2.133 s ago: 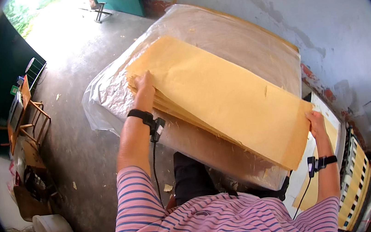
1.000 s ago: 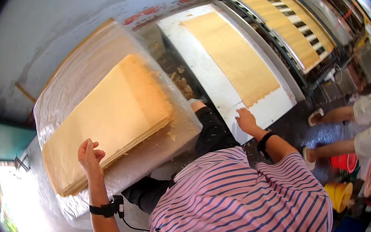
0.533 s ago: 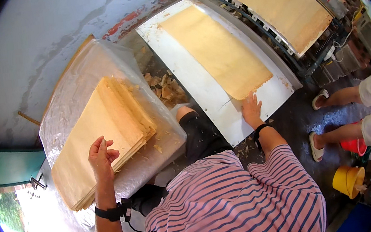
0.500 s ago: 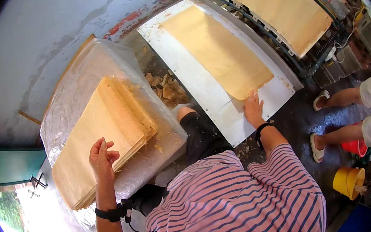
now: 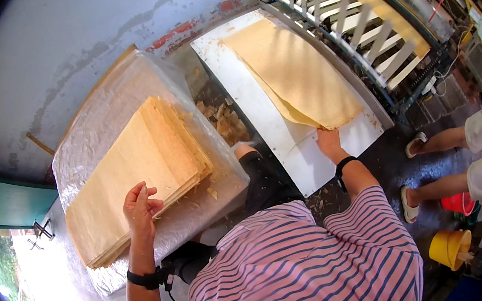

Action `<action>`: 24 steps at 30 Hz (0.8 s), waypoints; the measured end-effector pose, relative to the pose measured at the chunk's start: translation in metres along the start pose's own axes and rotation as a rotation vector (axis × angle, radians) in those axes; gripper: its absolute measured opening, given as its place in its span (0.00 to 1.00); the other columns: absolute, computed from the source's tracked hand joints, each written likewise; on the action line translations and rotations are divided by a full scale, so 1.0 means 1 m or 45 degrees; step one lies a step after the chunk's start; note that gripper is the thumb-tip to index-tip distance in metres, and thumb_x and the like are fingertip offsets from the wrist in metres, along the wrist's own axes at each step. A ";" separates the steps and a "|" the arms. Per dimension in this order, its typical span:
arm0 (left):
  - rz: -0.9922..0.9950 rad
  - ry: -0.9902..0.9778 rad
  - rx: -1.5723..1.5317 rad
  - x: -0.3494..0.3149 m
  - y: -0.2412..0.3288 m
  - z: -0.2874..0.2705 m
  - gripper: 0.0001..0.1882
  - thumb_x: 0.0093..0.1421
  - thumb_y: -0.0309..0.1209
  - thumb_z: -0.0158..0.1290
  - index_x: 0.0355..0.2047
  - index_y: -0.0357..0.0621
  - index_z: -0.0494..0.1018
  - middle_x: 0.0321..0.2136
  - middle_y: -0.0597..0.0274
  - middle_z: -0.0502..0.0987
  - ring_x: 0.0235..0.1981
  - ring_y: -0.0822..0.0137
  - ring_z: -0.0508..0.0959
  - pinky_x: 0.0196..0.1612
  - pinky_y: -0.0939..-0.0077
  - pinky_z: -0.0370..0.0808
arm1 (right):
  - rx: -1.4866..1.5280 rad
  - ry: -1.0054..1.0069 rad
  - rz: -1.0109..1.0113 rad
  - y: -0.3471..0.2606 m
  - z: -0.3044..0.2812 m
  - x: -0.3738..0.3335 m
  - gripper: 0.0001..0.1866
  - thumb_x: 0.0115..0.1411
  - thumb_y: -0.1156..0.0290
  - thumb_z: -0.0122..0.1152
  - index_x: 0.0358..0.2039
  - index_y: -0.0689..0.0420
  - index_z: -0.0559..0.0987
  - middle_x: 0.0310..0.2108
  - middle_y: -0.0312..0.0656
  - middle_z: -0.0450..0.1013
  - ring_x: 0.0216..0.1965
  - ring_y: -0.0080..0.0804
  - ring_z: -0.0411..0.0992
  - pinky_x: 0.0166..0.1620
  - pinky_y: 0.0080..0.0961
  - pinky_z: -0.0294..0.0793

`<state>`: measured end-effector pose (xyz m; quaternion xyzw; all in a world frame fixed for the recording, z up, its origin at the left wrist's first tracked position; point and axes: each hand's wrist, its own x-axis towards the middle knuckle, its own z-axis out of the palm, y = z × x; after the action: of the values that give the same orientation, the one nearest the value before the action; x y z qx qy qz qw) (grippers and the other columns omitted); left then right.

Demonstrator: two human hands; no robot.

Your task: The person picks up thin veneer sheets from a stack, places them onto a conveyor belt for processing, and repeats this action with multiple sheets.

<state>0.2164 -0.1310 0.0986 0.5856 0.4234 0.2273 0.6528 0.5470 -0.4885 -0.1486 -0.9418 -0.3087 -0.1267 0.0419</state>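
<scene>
My right hand (image 5: 330, 144) is closed on the near edge of a thin tan sheet (image 5: 304, 76) on a white board (image 5: 310, 172). Along its left side the sheet bulges up, and a second edge or layer shows beneath; whether it is one folded sheet or two, I cannot tell. My left hand (image 5: 140, 208) hovers by the near side of a thick stack of similar sheets (image 5: 129, 170), its fingers loosely curled and apart, with nothing visible in them. Under the stack lies clear plastic covering (image 5: 108, 94).
Right of the board stands a machine with white slats (image 5: 351, 16), some raised and blurred. Broken tan scraps (image 5: 225, 119) lie between board and stack. Another person's legs (image 5: 444, 140) are at the right, near a yellow bucket (image 5: 445, 248) and a red container (image 5: 458, 203).
My right hand has gone from resting flat by the sheet's near edge to gripping it. White slats have risen on the machine, where a tan sheet covered them. My left hand stays near the stack.
</scene>
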 end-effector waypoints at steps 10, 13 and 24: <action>-0.076 0.042 0.033 -0.007 -0.005 -0.001 0.12 0.55 0.31 0.45 0.38 0.40 0.64 0.25 0.58 0.72 0.16 0.74 0.72 0.19 0.83 0.72 | 0.039 -0.228 -0.137 -0.036 -0.018 -0.037 0.15 0.42 0.69 0.52 0.33 0.59 0.69 0.35 0.42 0.66 0.40 0.38 0.64 0.44 0.41 0.56; -0.097 -0.044 -0.025 -0.003 -0.008 0.011 0.12 0.55 0.31 0.45 0.39 0.40 0.64 0.26 0.58 0.72 0.16 0.74 0.72 0.19 0.82 0.72 | 0.114 -0.502 -0.012 -0.037 -0.019 -0.051 0.17 0.43 0.69 0.52 0.37 0.56 0.69 0.40 0.43 0.63 0.46 0.39 0.60 0.48 0.44 0.52; -0.102 -0.072 -0.029 -0.008 -0.014 0.007 0.13 0.53 0.32 0.47 0.38 0.41 0.64 0.25 0.59 0.73 0.16 0.73 0.73 0.19 0.82 0.72 | 0.256 -0.327 0.931 -0.044 -0.014 -0.039 0.32 0.42 0.63 0.60 0.46 0.63 0.60 0.53 0.47 0.49 0.55 0.40 0.47 0.52 0.46 0.48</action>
<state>0.2148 -0.1440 0.0876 0.5668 0.4254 0.1892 0.6797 0.4880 -0.4772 -0.1454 -0.9889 0.0332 0.0463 0.1372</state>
